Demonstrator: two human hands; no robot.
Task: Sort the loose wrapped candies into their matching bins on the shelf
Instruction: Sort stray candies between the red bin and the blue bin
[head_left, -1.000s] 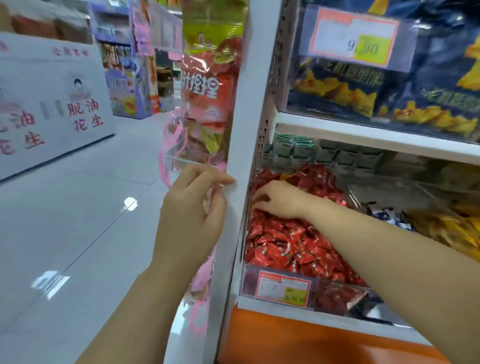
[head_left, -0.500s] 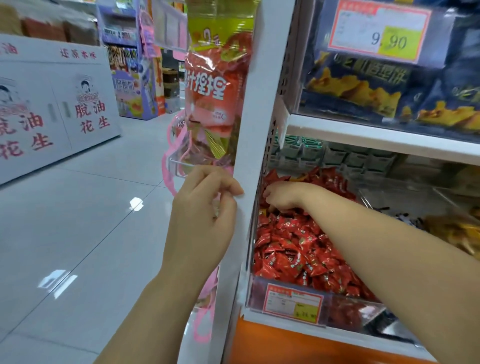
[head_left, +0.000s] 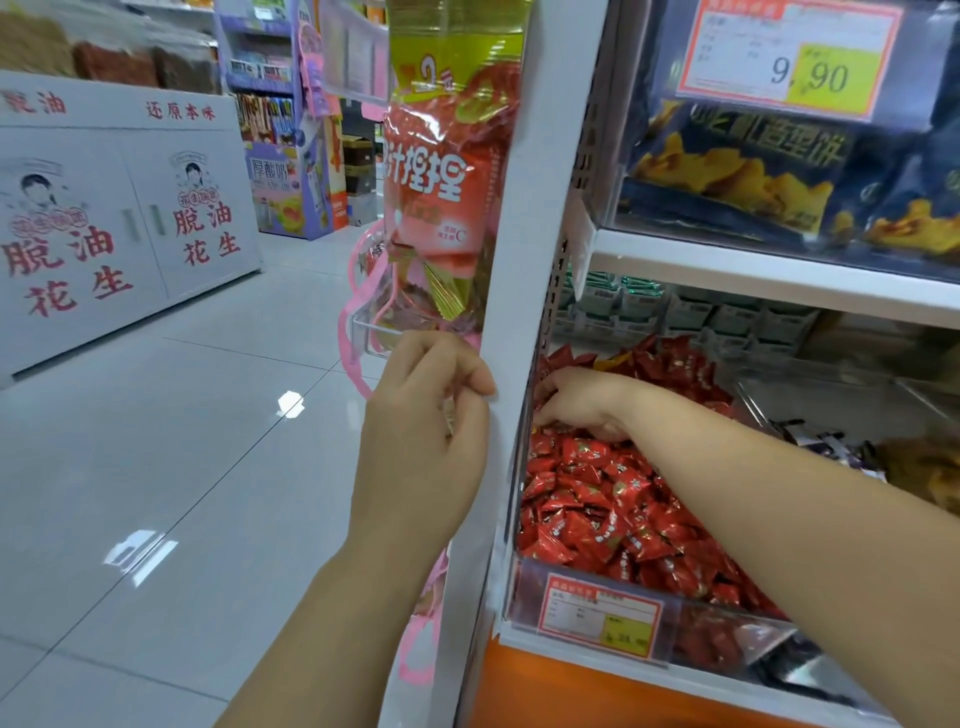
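A clear-fronted bin (head_left: 524, 587) on the shelf is heaped with red wrapped candies (head_left: 602, 499). My right hand (head_left: 582, 405) reaches into its far left end, knuckles up and fingers curled down into the pile; the fingertips are hidden, with a yellowish wrapper just below them. My left hand (head_left: 426, 431) hovers outside the shelf against the white upright post (head_left: 524, 260), fingers curled over the palm, and a bit of pale wrapper shows inside the grip. To the right are bins of dark wrapped candies (head_left: 831, 447) and orange-yellow ones (head_left: 924, 467).
A red and green snack bag (head_left: 447, 182) hangs beside the post above my left hand, with pink straps below it. Blue snack bags (head_left: 753, 171) and a 9.90 price tag (head_left: 789, 57) fill the upper shelf. A white display cabinet (head_left: 104, 223) stands across the tiled aisle.
My right hand has slid a little farther back and left in the red candy bin. My left hand keeps its curled grip by the post. The view has shifted slightly.
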